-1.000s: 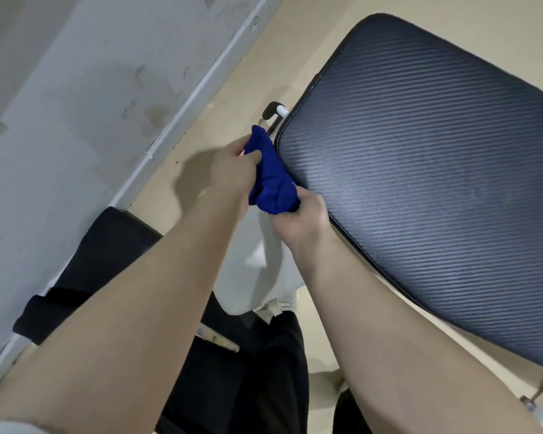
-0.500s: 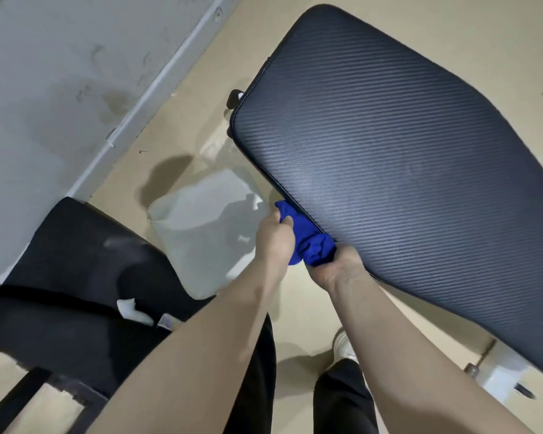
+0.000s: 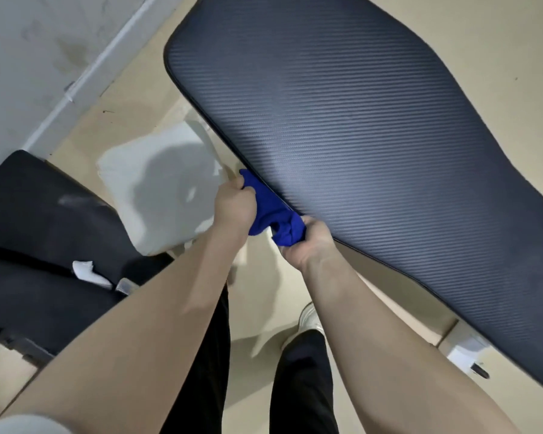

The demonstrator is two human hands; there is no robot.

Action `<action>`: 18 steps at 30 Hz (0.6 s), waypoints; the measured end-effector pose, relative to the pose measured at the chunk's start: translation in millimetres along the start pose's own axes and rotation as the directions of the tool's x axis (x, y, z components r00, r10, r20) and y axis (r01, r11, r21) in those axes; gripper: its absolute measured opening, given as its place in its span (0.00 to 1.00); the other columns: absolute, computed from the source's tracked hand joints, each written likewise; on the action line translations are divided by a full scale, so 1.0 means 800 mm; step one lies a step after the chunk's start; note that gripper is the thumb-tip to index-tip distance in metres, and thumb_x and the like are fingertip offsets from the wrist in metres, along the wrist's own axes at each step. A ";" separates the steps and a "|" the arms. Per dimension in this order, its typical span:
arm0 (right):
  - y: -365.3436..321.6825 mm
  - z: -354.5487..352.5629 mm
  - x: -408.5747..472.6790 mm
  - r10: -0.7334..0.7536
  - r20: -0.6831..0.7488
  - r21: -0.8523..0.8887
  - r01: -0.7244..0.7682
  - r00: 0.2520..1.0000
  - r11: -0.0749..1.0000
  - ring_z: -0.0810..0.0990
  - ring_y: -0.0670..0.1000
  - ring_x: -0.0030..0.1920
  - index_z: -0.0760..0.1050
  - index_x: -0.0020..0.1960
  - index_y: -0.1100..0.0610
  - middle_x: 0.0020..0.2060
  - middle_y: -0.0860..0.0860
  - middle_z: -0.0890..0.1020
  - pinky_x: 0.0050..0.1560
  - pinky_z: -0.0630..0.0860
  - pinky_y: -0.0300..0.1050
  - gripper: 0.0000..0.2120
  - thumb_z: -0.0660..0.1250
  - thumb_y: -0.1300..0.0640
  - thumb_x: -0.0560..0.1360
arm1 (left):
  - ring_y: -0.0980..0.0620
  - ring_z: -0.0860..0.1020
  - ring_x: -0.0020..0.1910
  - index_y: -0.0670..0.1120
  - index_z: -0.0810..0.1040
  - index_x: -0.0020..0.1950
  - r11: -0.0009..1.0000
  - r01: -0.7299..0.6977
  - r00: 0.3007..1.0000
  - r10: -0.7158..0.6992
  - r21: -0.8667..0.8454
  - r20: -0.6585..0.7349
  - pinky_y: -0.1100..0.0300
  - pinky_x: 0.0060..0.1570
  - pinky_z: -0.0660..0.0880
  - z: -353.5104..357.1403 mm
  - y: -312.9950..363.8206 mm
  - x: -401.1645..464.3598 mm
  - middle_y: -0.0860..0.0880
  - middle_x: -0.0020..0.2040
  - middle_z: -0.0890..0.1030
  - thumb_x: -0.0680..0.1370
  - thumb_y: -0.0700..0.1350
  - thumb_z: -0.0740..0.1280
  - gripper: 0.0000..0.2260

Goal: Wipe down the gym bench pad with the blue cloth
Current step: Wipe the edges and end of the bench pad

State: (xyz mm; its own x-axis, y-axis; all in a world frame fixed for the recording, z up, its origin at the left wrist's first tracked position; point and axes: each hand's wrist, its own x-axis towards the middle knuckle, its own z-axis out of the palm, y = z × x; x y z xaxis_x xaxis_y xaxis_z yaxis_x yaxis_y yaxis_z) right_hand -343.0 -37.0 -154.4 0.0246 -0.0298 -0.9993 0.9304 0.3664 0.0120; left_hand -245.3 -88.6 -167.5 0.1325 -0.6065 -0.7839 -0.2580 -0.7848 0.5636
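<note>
At the bench pad (image 3: 373, 145) edge, left hand (image 3: 234, 205) and right hand (image 3: 308, 242) each grip the bunched blue cloth (image 3: 275, 216).

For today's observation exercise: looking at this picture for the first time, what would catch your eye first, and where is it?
The bright blue cloth stands out first, bunched at the picture's centre between the left hand and right hand, which both grip it at the near edge of the pad. Next comes the large dark ribbed gym bench pad, filling the upper right. A white bag lies on the beige floor to the left.
</note>
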 end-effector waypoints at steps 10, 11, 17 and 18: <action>-0.071 -0.125 -0.013 -0.037 -0.099 -0.094 0.027 0.994 0.995 0.61 0.48 0.14 0.64 0.32 0.58 0.22 0.51 0.64 0.17 0.60 0.28 0.11 0.48 0.70 0.57 | 0.48 0.67 0.37 0.44 0.70 0.35 0.983 0.173 0.975 -0.180 0.067 0.129 0.59 0.36 0.66 0.100 -0.057 -0.067 0.46 0.35 0.71 0.74 0.33 0.56 0.10; -0.069 -0.120 -0.009 -0.026 -0.085 -0.115 0.016 0.996 0.993 0.61 0.48 0.15 0.64 0.33 0.58 0.25 0.51 0.63 0.17 0.60 0.28 0.12 0.47 0.70 0.57 | 0.48 0.68 0.36 0.45 0.70 0.36 0.984 0.174 0.980 -0.178 0.043 0.094 0.60 0.36 0.67 0.093 -0.049 -0.065 0.47 0.36 0.72 0.74 0.32 0.56 0.11; -0.034 -0.060 -0.007 -0.001 0.115 -0.138 0.017 0.993 0.990 0.68 0.49 0.16 0.73 0.32 0.64 0.26 0.54 0.71 0.17 0.65 0.32 0.23 0.42 0.73 0.71 | 0.48 0.66 0.33 0.44 0.70 0.39 0.996 0.080 0.995 -0.081 -0.025 -0.055 0.65 0.24 0.64 0.038 -0.017 -0.037 0.48 0.33 0.68 0.76 0.31 0.54 0.12; -0.031 -0.058 -0.004 0.016 0.152 -0.138 0.006 0.988 0.990 0.72 0.50 0.18 0.76 0.39 0.67 0.30 0.54 0.74 0.18 0.67 0.33 0.22 0.43 0.73 0.73 | 0.50 0.66 0.31 0.44 0.71 0.38 0.999 0.043 0.997 -0.044 -0.016 -0.067 0.68 0.21 0.63 0.036 -0.010 -0.035 0.48 0.32 0.67 0.76 0.31 0.54 0.13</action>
State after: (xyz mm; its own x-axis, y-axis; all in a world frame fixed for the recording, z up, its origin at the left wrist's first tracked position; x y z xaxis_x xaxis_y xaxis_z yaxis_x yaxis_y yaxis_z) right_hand -383.3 -2.5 -153.6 0.0945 -0.1655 -0.9817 0.8713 0.4908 0.0011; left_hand -274.5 -61.2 -157.5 0.2074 -0.5786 -0.7888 -0.2371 -0.8121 0.5332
